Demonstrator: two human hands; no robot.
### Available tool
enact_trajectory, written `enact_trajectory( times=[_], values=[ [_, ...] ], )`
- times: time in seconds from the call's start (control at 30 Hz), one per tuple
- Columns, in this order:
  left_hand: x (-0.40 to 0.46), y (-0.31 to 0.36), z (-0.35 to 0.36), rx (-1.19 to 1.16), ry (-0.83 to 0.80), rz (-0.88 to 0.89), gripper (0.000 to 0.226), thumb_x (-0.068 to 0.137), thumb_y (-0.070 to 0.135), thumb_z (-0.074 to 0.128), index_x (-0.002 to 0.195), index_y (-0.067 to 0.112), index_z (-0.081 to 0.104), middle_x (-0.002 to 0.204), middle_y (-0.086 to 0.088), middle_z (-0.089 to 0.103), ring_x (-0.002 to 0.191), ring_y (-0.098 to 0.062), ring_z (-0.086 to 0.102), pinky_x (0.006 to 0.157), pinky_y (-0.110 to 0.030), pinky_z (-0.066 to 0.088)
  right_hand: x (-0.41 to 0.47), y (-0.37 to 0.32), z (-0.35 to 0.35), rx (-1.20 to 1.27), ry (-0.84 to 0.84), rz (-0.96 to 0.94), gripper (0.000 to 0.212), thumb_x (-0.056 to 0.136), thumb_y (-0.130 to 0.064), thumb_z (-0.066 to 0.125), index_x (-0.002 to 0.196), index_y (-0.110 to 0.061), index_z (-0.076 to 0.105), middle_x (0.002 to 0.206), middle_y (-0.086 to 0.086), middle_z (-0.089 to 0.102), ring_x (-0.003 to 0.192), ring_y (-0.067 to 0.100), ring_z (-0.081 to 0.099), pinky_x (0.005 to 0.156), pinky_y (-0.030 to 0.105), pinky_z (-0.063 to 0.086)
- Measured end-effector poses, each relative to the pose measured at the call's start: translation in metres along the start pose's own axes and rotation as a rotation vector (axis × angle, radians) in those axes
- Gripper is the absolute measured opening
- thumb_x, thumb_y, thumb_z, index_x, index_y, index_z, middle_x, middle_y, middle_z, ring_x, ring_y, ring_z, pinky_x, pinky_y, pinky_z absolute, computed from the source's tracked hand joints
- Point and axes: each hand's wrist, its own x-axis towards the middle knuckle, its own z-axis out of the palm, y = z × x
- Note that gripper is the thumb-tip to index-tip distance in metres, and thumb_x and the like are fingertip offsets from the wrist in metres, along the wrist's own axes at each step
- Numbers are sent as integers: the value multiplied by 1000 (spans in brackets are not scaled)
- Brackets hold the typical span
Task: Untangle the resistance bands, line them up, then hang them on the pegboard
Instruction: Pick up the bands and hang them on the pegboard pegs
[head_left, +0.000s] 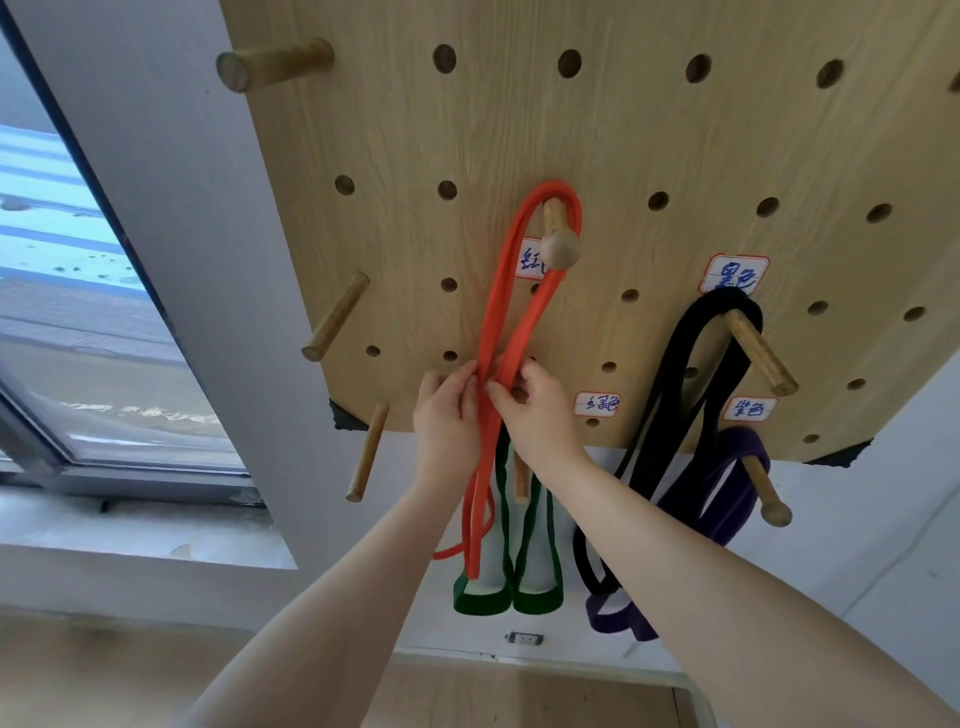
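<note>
Head view: long orange rubber resistance band (524, 312) hangs looped over a round-tipped wooden peg (558, 236) on the light wooden pegboard (649, 135); left hand (447, 426) and right hand (535, 410) each pinch one strand.

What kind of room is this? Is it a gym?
Probably a home workout corner, not a big gym. A wooden pegboard on the wall holds stretchy exercise bands like the red band and black band, beside a window.
</note>
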Motion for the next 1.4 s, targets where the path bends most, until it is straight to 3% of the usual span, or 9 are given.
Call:
enact_trajectory(
  times=[0.1,0.27,0.43,0.57,0.73,0.83,1.07,1.2,1.4],
  values=[
    [2,6,1,43,-40,20,27,99,14,40,115,11,62,100,2,52,88,-6,49,73,-5,37,4,-1,-4,-2,-7,9,12,92,-12,55,100,-12,63,99,6,68,90,17,64,81,29,54],
    [-2,9,-1,-19,-194,1,10,98,23,43,104,20,50,77,11,58,68,-3,57,57,-8,45,4,1,-11,-54,-33,-22,11,93,-14,53,97,-19,63,103,4,64,86,8,61,71,10,49],
    [4,4,-6,27,-207,19,22,98,15,41,117,15,53,85,11,57,76,-4,57,67,-15,44,0,-2,-19,-28,-151,3,14,94,-12,53,104,-19,60,98,-8,63,83,-2,58,69,6,47],
    [5,1,-20,49,-160,47,12,97,14,45,99,21,54,74,9,56,64,-6,52,56,-11,43,-2,-2,-22,-187,-105,20,10,93,-16,53,103,-13,56,91,0,63,80,11,61,73,20,51],
    [10,-6,-45,38,22,122,11,93,12,51,88,20,57,79,-9,64,73,-22,62,67,-34,52,-4,-3,-19,-707,-33,-77,9,94,-19,47,90,-11,43,76,5,54,66,21,57,50,28,41],
    [11,-6,-51,95,-31,156,11,93,13,51,87,18,59,79,-7,58,70,-16,55,62,-23,44,0,-7,-8,-786,-31,-51,7,96,-17,43,92,-13,39,74,2,50,66,20,53,52,30,39],
    [12,-4,-15,278,-394,170,28,101,17,34,116,5,54,100,-2,46,87,-11,44,67,-11,27,6,-12,-4,-451,-164,70,17,97,-18,45,105,-5,52,95,10,63,81,23,60,70,34,49],
    [6,-11,-8,217,-406,142,29,101,14,33,120,5,52,103,-5,50,90,-14,46,69,-13,30,3,-6,-21,-501,-248,39,19,98,-17,44,98,-5,59,92,10,66,80,22,61,73,33,48],
    [-6,-13,-1,31,-264,65,30,98,12,40,129,13,41,94,7,57,82,-4,58,71,-14,45,1,-2,-15,-706,-88,-45,24,98,-23,41,93,-8,60,86,10,66,77,27,60,61,30,39]
  ],
)
